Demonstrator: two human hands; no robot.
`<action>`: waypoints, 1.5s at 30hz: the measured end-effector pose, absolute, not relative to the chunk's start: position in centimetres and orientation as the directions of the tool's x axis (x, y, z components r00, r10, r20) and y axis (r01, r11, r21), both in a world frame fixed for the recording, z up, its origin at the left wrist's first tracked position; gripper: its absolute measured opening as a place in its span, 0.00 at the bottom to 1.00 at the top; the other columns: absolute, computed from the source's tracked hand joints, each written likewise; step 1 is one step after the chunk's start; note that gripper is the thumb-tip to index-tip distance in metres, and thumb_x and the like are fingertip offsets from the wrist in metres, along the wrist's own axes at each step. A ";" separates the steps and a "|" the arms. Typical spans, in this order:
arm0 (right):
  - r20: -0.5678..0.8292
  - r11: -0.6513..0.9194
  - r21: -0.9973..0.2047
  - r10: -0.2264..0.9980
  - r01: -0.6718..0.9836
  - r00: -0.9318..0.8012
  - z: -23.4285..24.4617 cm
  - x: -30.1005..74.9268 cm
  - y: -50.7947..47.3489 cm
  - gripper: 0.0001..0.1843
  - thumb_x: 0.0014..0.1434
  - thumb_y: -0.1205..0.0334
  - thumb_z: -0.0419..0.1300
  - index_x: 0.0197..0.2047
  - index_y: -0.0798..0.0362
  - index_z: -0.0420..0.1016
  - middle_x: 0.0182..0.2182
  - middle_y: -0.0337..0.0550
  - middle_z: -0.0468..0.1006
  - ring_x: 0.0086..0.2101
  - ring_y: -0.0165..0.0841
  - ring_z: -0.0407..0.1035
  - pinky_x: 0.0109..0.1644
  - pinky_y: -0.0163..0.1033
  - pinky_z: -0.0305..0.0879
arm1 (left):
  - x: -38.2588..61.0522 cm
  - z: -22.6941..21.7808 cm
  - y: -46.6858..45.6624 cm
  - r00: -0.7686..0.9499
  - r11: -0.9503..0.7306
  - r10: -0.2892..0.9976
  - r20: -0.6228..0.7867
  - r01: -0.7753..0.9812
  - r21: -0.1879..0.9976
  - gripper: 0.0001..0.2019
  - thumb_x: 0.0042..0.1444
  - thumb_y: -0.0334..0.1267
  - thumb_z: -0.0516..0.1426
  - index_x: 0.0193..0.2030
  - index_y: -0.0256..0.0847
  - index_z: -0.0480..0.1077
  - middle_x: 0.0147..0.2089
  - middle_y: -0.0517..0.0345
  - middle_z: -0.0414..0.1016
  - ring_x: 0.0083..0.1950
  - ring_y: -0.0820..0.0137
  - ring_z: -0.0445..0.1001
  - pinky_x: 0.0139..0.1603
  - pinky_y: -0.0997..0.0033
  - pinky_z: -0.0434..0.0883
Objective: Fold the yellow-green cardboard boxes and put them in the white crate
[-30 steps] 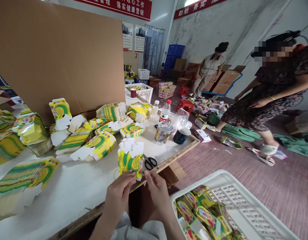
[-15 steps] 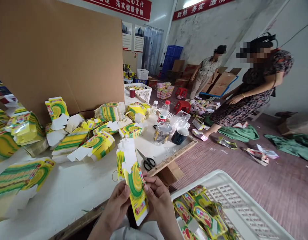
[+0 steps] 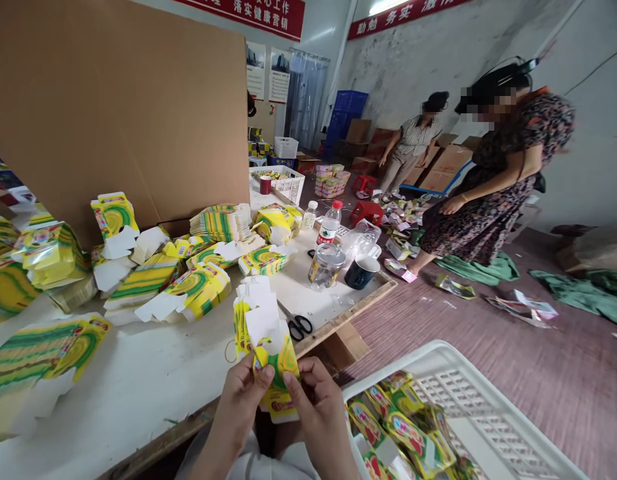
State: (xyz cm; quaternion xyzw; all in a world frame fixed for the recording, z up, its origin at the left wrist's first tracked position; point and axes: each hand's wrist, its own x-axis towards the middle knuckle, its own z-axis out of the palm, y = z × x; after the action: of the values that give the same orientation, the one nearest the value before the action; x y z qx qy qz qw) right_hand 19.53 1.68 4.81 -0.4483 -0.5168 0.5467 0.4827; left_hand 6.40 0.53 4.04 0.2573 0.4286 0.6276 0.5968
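Observation:
Between both hands, over the table's front edge, I hold a yellow-and-green printed carton (image 3: 283, 357) with white flaps at its upper end. My left hand (image 3: 241, 393) pinches its left side, thumb on the front. On the right side my right hand (image 3: 315, 390) grips it the same way, fingers curled behind. A small stack of flat cartons (image 3: 241, 327) stands on the table just behind it. Black-handled scissors (image 3: 299, 325) lie close by to the right. The lower part of the carton is partly covered by my thumbs.
Carton stacks (image 3: 203, 290) spread across the white table (image 3: 153, 373) before a large cardboard sheet (image 3: 123, 113). A jar (image 3: 326, 267), a dark mug (image 3: 361, 272) and a bottle (image 3: 329, 227) stand at the right. A white basket (image 3: 488, 400) holds filled cartons. Two people stand beyond.
The carton has turned from a narrow, slanted pose to face me more broadly and more upright. Both hands have shifted slightly with it. The nearer person has moved left and straightened a little.

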 end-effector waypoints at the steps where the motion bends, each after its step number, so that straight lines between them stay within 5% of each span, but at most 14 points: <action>1: 0.043 0.040 -0.999 0.994 -0.027 -0.102 4.7 19.5 1.7 0.16 0.60 0.46 0.66 0.36 0.52 0.74 0.30 0.45 0.82 0.31 0.37 0.76 0.35 0.37 0.74 | 6.4 4.2 0.6 -0.188 0.062 0.965 -0.183 -0.516 0.854 0.21 0.47 0.50 0.71 0.43 0.37 0.81 0.42 0.47 0.86 0.44 0.56 0.83 0.47 0.61 0.79; 6: 0.137 0.159 -0.975 0.980 0.155 -0.146 4.8 19.8 1.7 0.14 0.63 0.50 0.63 0.35 0.53 0.76 0.29 0.42 0.78 0.29 0.34 0.71 0.32 0.33 0.70 | 6.1 4.6 0.8 -0.324 0.008 0.927 -0.190 -0.487 0.873 0.21 0.40 0.51 0.73 0.36 0.38 0.81 0.34 0.52 0.86 0.37 0.60 0.82 0.39 0.67 0.78; 12: 0.146 0.172 -0.971 0.977 0.168 -0.154 5.0 20.1 1.6 0.14 0.65 0.51 0.60 0.34 0.53 0.76 0.29 0.42 0.78 0.30 0.34 0.71 0.34 0.33 0.69 | 6.2 3.4 0.6 -0.296 0.026 0.940 -0.169 -0.430 0.902 0.18 0.46 0.49 0.71 0.23 0.37 0.75 0.23 0.60 0.78 0.26 0.70 0.74 0.29 0.74 0.71; 16: 0.148 0.159 -0.973 0.986 0.169 -0.076 4.3 20.2 1.8 0.14 0.65 0.51 0.61 0.34 0.52 0.74 0.26 0.40 0.76 0.27 0.32 0.70 0.31 0.32 0.68 | 6.5 3.1 0.6 -0.290 0.022 0.946 -0.146 -0.392 0.920 0.16 0.48 0.46 0.71 0.39 0.39 0.77 0.34 0.57 0.83 0.37 0.65 0.80 0.40 0.72 0.75; 19: 0.171 0.177 -0.977 0.984 0.122 -0.053 4.1 20.4 2.1 0.12 0.65 0.52 0.61 0.44 0.51 0.73 0.32 0.42 0.79 0.30 0.34 0.73 0.34 0.34 0.72 | 6.8 3.3 0.4 -0.261 0.015 0.959 -0.113 -0.348 0.937 0.25 0.53 0.44 0.69 0.53 0.44 0.66 0.42 0.54 0.85 0.43 0.62 0.82 0.45 0.69 0.74; 25: 0.223 0.232 -0.972 0.954 0.026 -0.199 5.1 21.8 2.3 0.19 0.68 0.55 0.59 0.60 0.46 0.69 0.54 0.50 0.76 0.51 0.39 0.74 0.52 0.40 0.73 | 6.4 4.4 -0.5 -0.136 0.013 0.989 -0.059 -0.318 0.948 0.26 0.60 0.46 0.63 0.60 0.48 0.58 0.48 0.51 0.84 0.49 0.60 0.81 0.48 0.67 0.73; 28: 0.184 0.195 -0.981 0.934 0.007 -0.308 5.4 22.7 2.6 0.22 0.68 0.53 0.58 0.63 0.45 0.67 0.52 0.49 0.77 0.48 0.39 0.75 0.50 0.40 0.74 | 5.4 4.9 -0.8 0.015 0.078 0.997 -0.077 -0.302 0.950 0.28 0.62 0.45 0.62 0.65 0.49 0.56 0.54 0.49 0.81 0.52 0.60 0.79 0.54 0.63 0.71; 32: 0.148 0.204 -0.973 0.911 0.108 -0.384 5.8 23.7 3.2 0.13 0.68 0.51 0.58 0.48 0.50 0.76 0.35 0.43 0.79 0.35 0.35 0.74 0.38 0.35 0.71 | 4.8 4.9 -1.0 0.197 0.147 0.977 -0.085 -0.326 0.934 0.23 0.59 0.44 0.65 0.58 0.47 0.66 0.46 0.53 0.82 0.43 0.64 0.78 0.44 0.68 0.71; 36: 0.223 0.289 -0.942 0.917 0.168 -0.331 6.1 23.9 3.3 0.18 0.69 0.50 0.57 0.32 0.52 0.77 0.26 0.40 0.74 0.28 0.32 0.69 0.32 0.33 0.65 | 5.4 4.8 -1.3 0.235 0.141 0.970 -0.067 -0.317 0.938 0.15 0.57 0.43 0.66 0.49 0.46 0.69 0.36 0.61 0.79 0.37 0.69 0.75 0.38 0.74 0.68; 39: 0.255 0.284 -0.953 0.940 0.105 -0.229 5.9 23.8 3.1 0.13 0.68 0.51 0.59 0.45 0.50 0.78 0.33 0.43 0.79 0.33 0.35 0.74 0.37 0.35 0.70 | 5.8 4.9 -1.3 0.228 0.142 0.972 -0.059 -0.368 0.919 0.28 0.60 0.42 0.64 0.64 0.51 0.60 0.45 0.56 0.81 0.43 0.65 0.78 0.47 0.67 0.71; 41: 0.241 0.255 -0.965 0.952 0.055 -0.191 5.7 23.8 3.0 0.18 0.67 0.52 0.60 0.58 0.48 0.73 0.39 0.46 0.81 0.35 0.36 0.76 0.39 0.37 0.73 | 5.9 5.1 -1.3 0.245 0.145 0.968 -0.050 -0.384 0.912 0.35 0.61 0.42 0.64 0.70 0.53 0.53 0.54 0.51 0.80 0.51 0.61 0.79 0.55 0.61 0.71; 45: 0.340 0.367 -0.927 0.907 0.071 -0.247 6.1 24.3 3.2 0.16 0.68 0.49 0.59 0.49 0.46 0.82 0.42 0.48 0.82 0.42 0.41 0.77 0.46 0.40 0.73 | 5.7 5.0 -1.1 0.241 0.097 0.970 -0.029 -0.276 0.956 0.24 0.61 0.41 0.63 0.64 0.49 0.67 0.59 0.49 0.79 0.58 0.57 0.77 0.57 0.62 0.72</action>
State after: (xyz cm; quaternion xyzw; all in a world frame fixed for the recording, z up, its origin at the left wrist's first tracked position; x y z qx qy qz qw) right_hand 24.28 3.20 6.11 -0.3680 -0.6650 0.4255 0.4912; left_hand 5.65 -1.06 4.99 0.4617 0.3756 0.4881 0.6383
